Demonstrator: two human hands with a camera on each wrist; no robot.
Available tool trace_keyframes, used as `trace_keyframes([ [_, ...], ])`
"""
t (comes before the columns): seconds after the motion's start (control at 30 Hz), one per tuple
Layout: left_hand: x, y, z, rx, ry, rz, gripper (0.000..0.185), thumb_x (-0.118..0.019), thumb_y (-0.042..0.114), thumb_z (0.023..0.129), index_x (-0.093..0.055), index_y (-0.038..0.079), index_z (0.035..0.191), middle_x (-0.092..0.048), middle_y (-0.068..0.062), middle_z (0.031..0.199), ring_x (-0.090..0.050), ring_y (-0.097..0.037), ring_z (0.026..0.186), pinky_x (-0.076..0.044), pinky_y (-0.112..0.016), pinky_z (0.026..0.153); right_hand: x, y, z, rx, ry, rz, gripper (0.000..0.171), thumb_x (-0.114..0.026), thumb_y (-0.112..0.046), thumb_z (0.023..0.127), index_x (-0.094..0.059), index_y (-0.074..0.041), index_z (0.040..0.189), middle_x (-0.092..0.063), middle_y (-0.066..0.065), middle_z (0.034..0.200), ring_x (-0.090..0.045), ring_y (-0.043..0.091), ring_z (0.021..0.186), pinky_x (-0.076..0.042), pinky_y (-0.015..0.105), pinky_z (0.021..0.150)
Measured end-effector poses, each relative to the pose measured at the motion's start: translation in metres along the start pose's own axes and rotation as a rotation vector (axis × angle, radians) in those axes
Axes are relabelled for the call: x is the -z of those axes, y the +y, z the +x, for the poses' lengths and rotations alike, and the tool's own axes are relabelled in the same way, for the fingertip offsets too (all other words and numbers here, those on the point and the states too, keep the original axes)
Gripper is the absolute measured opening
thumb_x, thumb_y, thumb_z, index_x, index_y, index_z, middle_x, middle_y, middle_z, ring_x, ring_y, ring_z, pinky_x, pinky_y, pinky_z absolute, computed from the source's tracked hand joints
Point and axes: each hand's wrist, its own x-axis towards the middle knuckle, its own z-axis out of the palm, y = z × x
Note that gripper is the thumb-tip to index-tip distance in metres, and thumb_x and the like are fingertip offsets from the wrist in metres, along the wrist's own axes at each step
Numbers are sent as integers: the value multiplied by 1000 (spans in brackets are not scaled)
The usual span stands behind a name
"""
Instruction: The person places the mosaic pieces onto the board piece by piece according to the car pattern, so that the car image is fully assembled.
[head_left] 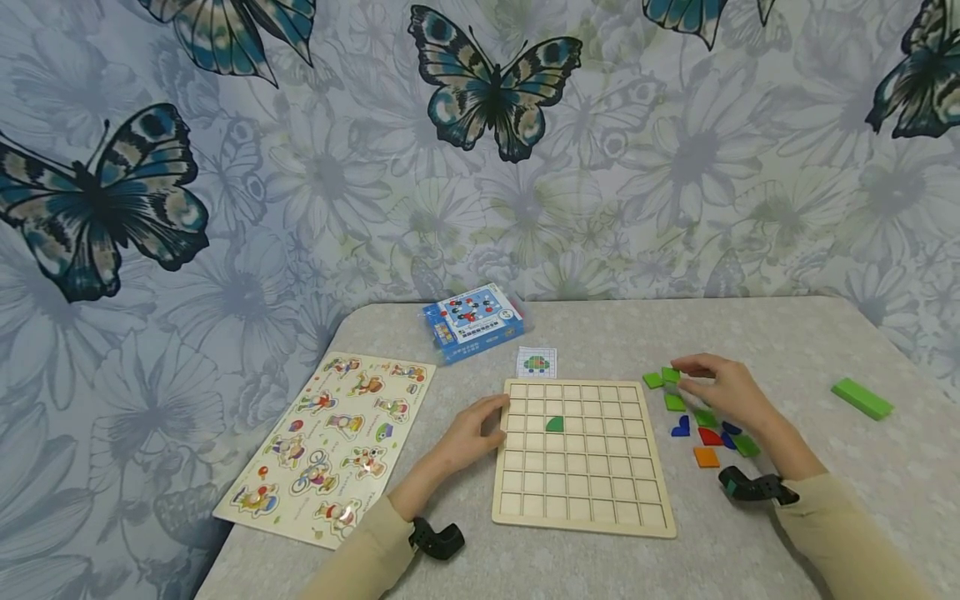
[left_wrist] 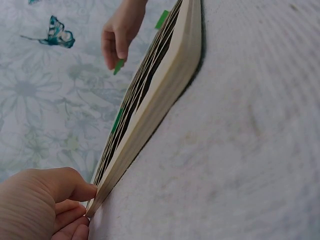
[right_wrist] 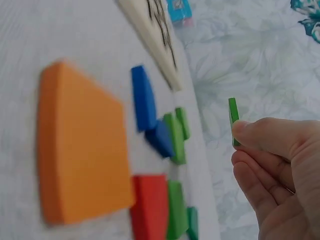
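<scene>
My right hand (head_left: 726, 390) pinches a light green square tile (right_wrist: 233, 112) between thumb and fingers, raised above the loose pieces to the right of the board. The wooden grid board (head_left: 570, 485) lies flat in front of me. In one of its upper cells sits a dark green quarter-circle piece (head_left: 555, 425). At the board's left edge, my left hand (head_left: 471, 435) grips the rim, thumb on top and fingers along the side, as the left wrist view shows. Below the right hand lie green tiles (head_left: 675, 402), a red piece (head_left: 708, 437), blue pieces (head_left: 680, 427) and an orange square (head_left: 706, 457).
Behind the board lies a small pattern card (head_left: 537, 362) with a green turtle-like picture. A blue box (head_left: 476, 323) rests farther back. To the left is a sheet of cartoon figures (head_left: 330, 450). A long green block (head_left: 862, 399) lies at the far right.
</scene>
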Motion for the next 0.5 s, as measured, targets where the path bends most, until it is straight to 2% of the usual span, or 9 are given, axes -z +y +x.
trace_keyframes([
  [0.3,1,0,-1,14,-4,4,56,-60,7,88,-42,-1,140,-41,-14,143,-35,-29,133,-31,-43,107,-13,-35,7,118,55,16,32,-69,-13,86,-64,-1,116,-65,14,111,-60,34,100,-52,46,78],
  [0.4,2,1,-1,15,-8,5,56,-60,8,88,-41,-1,141,-41,-14,143,-35,-29,133,-31,-43,107,-22,-49,8,141,43,42,32,-70,-12,85,-65,-1,114,-65,13,110,-61,33,98,-52,48,77],
  [0.5,2,1,-1,8,-8,9,56,-61,8,88,-42,-1,140,-41,-14,143,-35,-29,133,-31,-43,107,-31,-62,8,124,6,81,32,-70,-16,85,-65,-3,115,-65,12,111,-61,33,99,-51,50,79],
])
